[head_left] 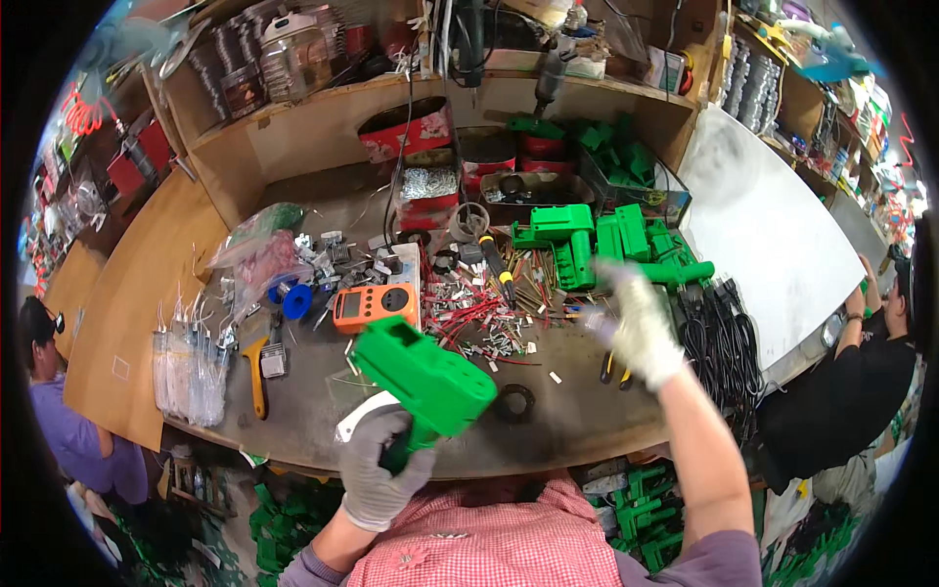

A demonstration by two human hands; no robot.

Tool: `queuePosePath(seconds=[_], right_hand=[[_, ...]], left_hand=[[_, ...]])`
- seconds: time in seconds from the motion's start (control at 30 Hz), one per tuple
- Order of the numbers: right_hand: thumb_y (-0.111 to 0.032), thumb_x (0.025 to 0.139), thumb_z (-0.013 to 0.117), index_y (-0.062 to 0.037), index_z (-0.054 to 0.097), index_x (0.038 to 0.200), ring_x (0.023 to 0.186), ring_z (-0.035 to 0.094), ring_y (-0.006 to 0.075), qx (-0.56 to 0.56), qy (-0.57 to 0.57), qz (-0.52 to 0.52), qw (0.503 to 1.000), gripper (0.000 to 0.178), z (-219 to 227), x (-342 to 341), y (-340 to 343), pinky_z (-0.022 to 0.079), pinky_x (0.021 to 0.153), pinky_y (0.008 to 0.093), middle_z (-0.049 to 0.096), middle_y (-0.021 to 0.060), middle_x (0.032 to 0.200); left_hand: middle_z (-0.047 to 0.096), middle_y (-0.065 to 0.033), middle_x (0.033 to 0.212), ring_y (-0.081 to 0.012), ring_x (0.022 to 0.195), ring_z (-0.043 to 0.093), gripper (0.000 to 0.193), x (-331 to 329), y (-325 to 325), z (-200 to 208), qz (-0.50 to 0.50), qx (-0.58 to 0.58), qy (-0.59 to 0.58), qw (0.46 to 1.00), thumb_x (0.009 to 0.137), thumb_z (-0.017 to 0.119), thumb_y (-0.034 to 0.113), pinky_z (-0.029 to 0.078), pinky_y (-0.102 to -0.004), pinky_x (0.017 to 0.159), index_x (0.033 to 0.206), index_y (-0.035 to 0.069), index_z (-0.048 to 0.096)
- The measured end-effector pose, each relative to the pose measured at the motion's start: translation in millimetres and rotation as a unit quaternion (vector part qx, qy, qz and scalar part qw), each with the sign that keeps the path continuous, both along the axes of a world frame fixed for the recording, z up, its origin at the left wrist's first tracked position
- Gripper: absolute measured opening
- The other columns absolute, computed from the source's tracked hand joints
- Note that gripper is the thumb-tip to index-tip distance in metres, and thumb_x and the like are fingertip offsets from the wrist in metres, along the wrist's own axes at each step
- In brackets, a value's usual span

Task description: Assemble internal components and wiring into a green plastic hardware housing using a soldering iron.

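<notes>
My left hand (386, 470), in a grey glove, is closed round the handle of a green plastic tool housing (425, 377) and holds it tilted above the front of the bench. A white piece (364, 416) shows beside that glove; what it belongs to is unclear. My right hand (638, 328), in a pale glove, reaches over the right of the bench and is smeared by motion. It is nearest to a heap of green housings (562, 225) and a pair of pliers (616, 370) with yellow and black handles. Whether its fingers hold anything cannot be made out.
An orange multimeter (376, 307), red wires (474, 311) and a yellow-black screwdriver (497, 269) lie mid-bench. A yellow-handled brush (256, 372) is left; black cables (719, 338) lie right. Red bins (428, 196) stand behind. Power drivers (555, 73) hang overhead. Co-workers (841, 382) sit either side.
</notes>
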State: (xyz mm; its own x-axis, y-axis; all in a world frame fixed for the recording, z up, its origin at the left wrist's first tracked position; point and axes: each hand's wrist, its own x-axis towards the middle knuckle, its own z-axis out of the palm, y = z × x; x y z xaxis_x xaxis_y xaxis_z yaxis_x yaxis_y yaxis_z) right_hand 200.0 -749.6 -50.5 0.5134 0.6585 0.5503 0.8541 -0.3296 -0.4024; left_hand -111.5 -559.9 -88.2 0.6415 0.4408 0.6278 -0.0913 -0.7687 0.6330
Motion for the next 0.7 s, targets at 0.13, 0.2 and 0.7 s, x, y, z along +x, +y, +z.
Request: queuePosePath(seconds=[0.13, 0.2, 0.7], right_hand=[[-0.024, 0.077, 0.083, -0.0072, 0.026, 0.154, 0.126, 0.050, 0.0217, -0.017, 0.397, 0.248, 0.883, 0.098, 11, -122, 11, 0.039, 0.109, 0.0362, 0.049, 0.0138, 0.139], [-0.027, 0.077, 0.082, -0.0060, 0.030, 0.153, 0.126, 0.049, 0.0213, 0.101, 0.482, 0.230, 0.839, 0.094, -14, -131, 7, 0.037, 0.109, 0.0353, 0.050, 0.0128, 0.139], [-0.042, 0.080, 0.076, -0.0167, 0.063, 0.112, 0.078, 0.061, 0.0138, 0.276, 0.610, -0.089, 0.738, 0.043, -35, 78, 30, 0.047, 0.055, 0.0265, 0.065, 0.0018, 0.097]], left_hand=[[0.065, -0.0167, 0.114, -0.0355, 0.098, 0.066, 0.046, 18, -11, 3, -0.170, 0.005, 0.132, 0.976, 0.075, 0.082, 0.022, 0.055, -0.0388, 0.082, 0.114, 0.006, 0.062], [0.064, -0.0164, 0.117, -0.0349, 0.100, 0.066, 0.050, 23, -13, 0, -0.191, 0.035, 0.081, 0.978, 0.076, 0.082, 0.024, 0.055, -0.0397, 0.084, 0.118, 0.006, 0.062], [0.059, -0.0177, 0.122, -0.0372, 0.111, 0.054, 0.069, 21, 43, -32, -0.024, 0.126, 0.260, 0.957, 0.069, 0.082, 0.036, 0.044, -0.0474, 0.096, 0.127, 0.005, 0.060]])
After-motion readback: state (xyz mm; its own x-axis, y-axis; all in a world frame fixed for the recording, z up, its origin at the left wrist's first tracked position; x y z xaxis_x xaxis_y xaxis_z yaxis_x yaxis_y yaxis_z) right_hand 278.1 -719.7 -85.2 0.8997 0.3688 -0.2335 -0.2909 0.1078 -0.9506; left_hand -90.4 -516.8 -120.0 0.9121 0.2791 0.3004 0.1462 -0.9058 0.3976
